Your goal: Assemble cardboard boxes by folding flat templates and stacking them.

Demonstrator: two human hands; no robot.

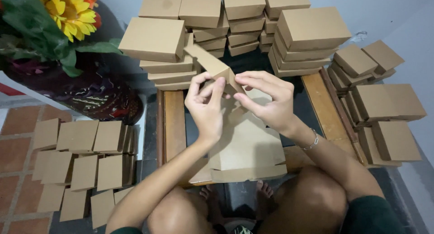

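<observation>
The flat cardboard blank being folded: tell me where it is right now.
In the head view, the cardboard blank lies mid-frame on the low wooden table, its far end lifted between the left hand and right hand, before the stacked finished boxes.

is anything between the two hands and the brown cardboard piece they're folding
Nothing visible. The left hand and right hand both already grip the flat brown cardboard box blank directly, held above more flat cardboard sheets.
</observation>
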